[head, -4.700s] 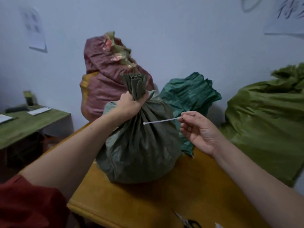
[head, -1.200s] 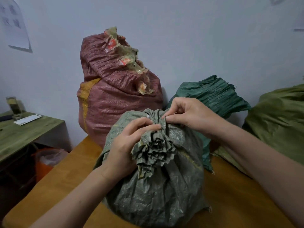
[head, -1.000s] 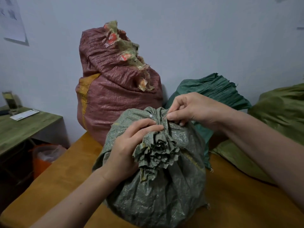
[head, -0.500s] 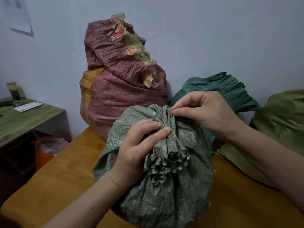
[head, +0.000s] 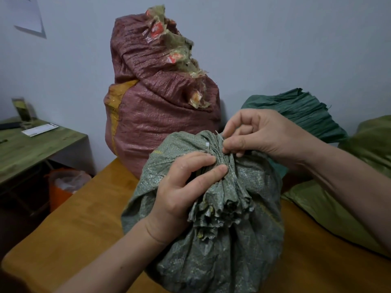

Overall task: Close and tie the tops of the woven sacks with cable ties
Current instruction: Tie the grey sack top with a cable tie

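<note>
the left hand [head: 179, 187] grips the grey-green woven sack [head: 222, 261] by its gathered neck. the right hand [head: 260, 136] pinches the white cable tie [head: 208, 147].

Four woven sacks: grey-green sack [head: 222, 250], red sack [head: 152, 115], dark green sack [head: 302, 111], olive sack [head: 368, 157]. One cable tie [head: 208, 147]. Two hands: left hand [head: 179, 191], right hand [head: 260, 136]. Two benches: wooden bench [head: 74, 225], green bench [head: 31, 149]. One orange bin [head: 61, 189].

Cable tie [head: 208, 147]: was held out loose, now around the neck of the sack [head: 222, 250].
Right hand [head: 260, 134]: moved in, pinching its tip.
</note>
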